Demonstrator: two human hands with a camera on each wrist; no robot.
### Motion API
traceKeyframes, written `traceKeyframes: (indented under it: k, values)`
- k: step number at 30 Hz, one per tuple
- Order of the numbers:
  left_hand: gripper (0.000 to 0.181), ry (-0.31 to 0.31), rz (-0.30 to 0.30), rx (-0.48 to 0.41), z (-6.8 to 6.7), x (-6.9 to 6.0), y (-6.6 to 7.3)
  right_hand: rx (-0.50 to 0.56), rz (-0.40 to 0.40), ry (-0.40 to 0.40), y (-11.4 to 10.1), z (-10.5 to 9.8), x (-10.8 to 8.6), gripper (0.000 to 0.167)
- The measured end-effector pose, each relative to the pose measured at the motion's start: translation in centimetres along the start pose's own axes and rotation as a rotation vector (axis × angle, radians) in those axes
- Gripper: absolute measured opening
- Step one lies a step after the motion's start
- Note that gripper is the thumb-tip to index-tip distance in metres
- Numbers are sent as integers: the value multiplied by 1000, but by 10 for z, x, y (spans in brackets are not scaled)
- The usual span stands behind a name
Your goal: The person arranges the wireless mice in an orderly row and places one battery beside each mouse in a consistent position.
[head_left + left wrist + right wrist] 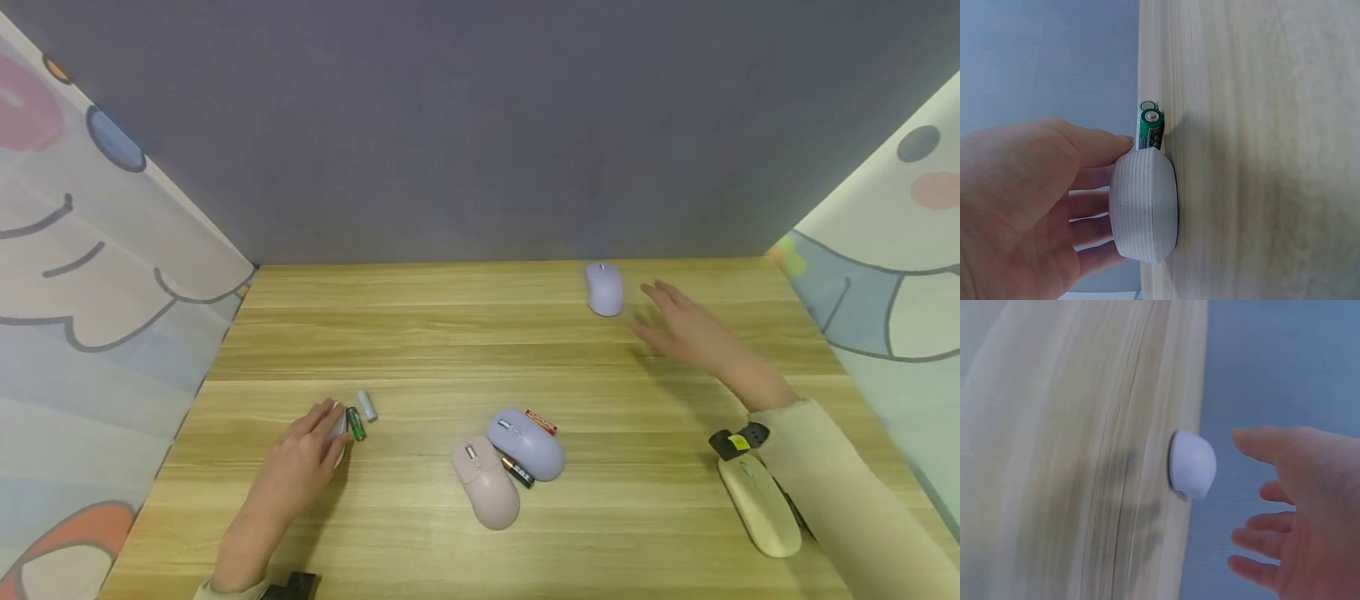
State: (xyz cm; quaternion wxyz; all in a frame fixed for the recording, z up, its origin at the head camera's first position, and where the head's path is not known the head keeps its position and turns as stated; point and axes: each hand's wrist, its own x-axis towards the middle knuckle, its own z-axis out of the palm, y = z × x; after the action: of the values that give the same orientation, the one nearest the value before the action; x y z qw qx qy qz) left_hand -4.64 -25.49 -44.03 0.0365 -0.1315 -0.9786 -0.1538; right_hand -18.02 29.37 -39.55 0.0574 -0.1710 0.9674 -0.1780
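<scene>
My left hand [296, 467] lies over a white mouse [340, 433] at the left of the table; in the left wrist view its fingers and thumb curl round the white mouse [1144, 205]. Right beside that mouse are a green battery [356, 423] and a pale battery [367, 406]. At the back right, my right hand [693, 333] hovers above the table with fingers spread, just right of a small lavender mouse [604, 289]. The right wrist view shows a gap between this hand [1310, 506] and the mouse [1192, 465].
Near the middle, a pink mouse [486, 483] and a larger lavender mouse [527, 444] lie close together. A black battery [517, 472] sits between them, a red battery [542, 422] behind. A yellow mouse [760, 507] lies by the right sleeve. A grey panel [480, 133] borders the back.
</scene>
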Motion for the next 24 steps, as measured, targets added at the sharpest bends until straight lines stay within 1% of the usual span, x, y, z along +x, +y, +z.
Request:
traceKeyframes:
  k: [5,9,16,24]
  values:
    - [47,-11,-11,-6,0,-1,-1,-11,3,8,-3,-1,-18,72]
    - [47,-13,-14,-6,0,0,-1,-26,-8,32,-7,0,-31,69]
    - [47,9,5,0,-1,-1,0,-45,-18,73,-10,1,-50,69]
    - [47,32,24,3,1,-1,1,-5,47,81,-8,4,-72,69]
